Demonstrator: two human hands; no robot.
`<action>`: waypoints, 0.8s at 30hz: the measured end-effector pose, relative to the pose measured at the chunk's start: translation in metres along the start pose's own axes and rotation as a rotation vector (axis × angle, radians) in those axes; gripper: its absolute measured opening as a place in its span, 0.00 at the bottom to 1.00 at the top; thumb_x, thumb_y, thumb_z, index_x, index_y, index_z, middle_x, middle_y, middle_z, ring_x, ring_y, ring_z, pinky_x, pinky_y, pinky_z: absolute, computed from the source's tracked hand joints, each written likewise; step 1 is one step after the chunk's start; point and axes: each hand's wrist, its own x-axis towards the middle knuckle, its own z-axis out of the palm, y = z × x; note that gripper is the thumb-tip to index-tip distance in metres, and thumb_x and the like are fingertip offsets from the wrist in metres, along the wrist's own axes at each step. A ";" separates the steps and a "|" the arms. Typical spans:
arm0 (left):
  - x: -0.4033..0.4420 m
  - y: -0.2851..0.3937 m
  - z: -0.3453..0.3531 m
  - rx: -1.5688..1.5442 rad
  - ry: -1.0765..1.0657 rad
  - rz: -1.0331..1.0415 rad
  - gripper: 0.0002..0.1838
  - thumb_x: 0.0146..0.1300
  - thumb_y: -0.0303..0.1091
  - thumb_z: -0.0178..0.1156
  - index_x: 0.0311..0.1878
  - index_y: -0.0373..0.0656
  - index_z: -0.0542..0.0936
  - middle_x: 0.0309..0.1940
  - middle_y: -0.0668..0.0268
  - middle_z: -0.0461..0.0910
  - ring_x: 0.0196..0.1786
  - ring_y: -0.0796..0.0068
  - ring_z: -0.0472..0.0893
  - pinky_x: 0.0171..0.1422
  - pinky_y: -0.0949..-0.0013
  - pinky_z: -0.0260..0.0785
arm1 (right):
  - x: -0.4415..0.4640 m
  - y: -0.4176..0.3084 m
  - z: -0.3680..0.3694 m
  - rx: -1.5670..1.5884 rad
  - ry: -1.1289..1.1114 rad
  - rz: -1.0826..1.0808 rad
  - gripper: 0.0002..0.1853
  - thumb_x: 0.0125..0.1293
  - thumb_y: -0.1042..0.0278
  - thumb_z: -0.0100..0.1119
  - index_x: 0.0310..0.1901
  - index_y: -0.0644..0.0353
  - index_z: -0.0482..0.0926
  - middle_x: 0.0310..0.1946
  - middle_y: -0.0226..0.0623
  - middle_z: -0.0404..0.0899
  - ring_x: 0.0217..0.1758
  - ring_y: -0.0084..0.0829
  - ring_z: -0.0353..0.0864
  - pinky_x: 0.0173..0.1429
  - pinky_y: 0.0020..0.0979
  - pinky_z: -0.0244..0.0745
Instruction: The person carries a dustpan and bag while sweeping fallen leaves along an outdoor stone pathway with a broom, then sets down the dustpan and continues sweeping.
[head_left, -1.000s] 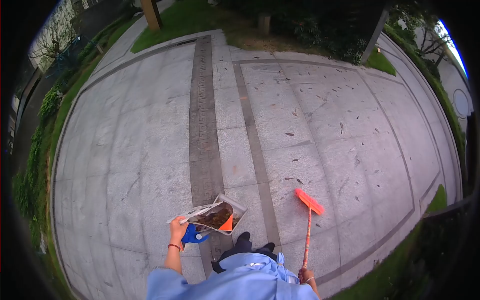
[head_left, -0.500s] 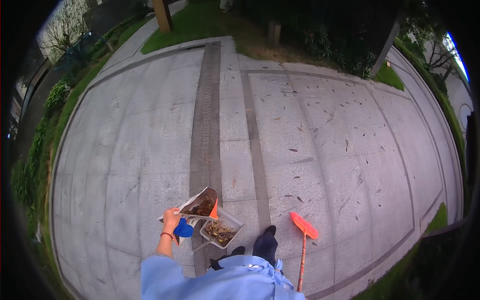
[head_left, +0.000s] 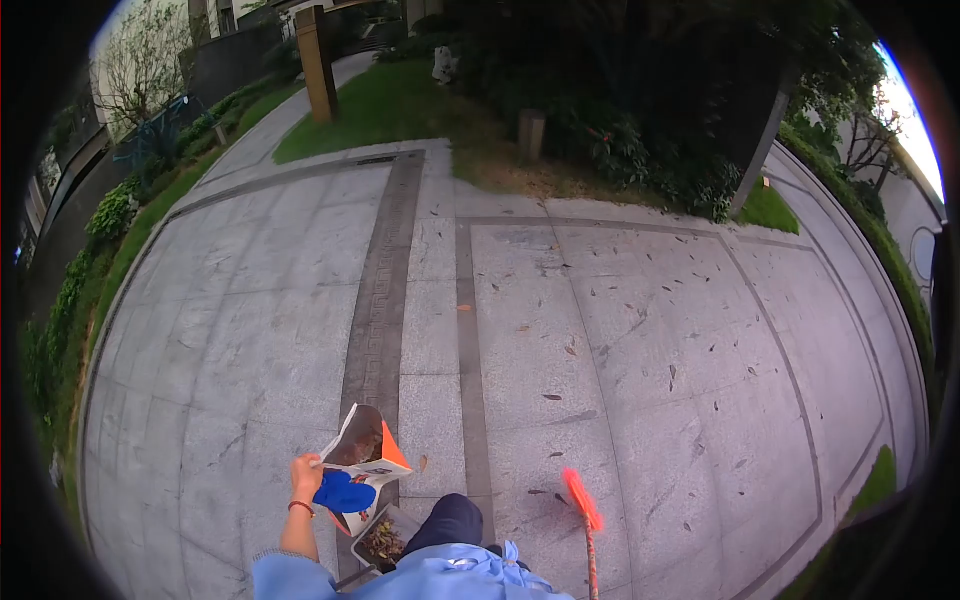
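My left hand, with a bracelet at the wrist, is closed on the edge of an open, bag-like container printed in white and orange. Brown leaf litter shows inside it. A blue item, perhaps cloth, hangs against its near side, just by my fingers. Below sits a pale dustpan filled with dry leaves, partly covered by the container and my leg. To the right, a broom with pink-orange bristles has its patterned handle running out at the bottom edge. My right hand is out of view.
Grey stone paving with darker bands spreads ahead. Scattered fallen leaves dot its right half. Grass, shrubs and a short post border the far side, and a brown pillar stands at the back left.
The view has tilted up, so the paving and dustpan sit lower in the picture. My left hand still grips the container. My leg has come forward beside the dustpan, and the broom head has shifted forward.
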 end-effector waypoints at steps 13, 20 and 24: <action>0.187 0.103 0.153 -0.065 0.016 -0.171 0.07 0.42 0.27 0.60 0.28 0.41 0.81 0.29 0.53 0.79 0.35 0.58 0.79 0.43 0.65 0.71 | 0.020 -0.425 -0.019 -0.350 -0.118 -0.423 0.12 0.60 0.62 0.47 0.42 0.54 0.77 0.29 0.37 0.78 0.29 0.28 0.73 0.33 0.30 0.69; 0.286 0.199 0.207 0.031 0.065 -0.043 0.06 0.42 0.25 0.55 0.23 0.43 0.81 0.25 0.54 0.78 0.34 0.56 0.79 0.42 0.61 0.71 | 0.068 -0.585 -0.029 -0.254 -0.139 -0.278 0.12 0.60 0.66 0.48 0.42 0.58 0.78 0.26 0.36 0.77 0.28 0.28 0.72 0.33 0.30 0.69; 0.349 0.234 0.233 0.110 0.117 -0.175 0.06 0.41 0.24 0.54 0.23 0.42 0.80 0.26 0.53 0.78 0.34 0.55 0.78 0.42 0.60 0.71 | 0.075 -0.707 -0.025 -0.468 -0.025 -0.412 0.12 0.60 0.67 0.48 0.42 0.60 0.77 0.23 0.34 0.75 0.27 0.28 0.72 0.31 0.30 0.70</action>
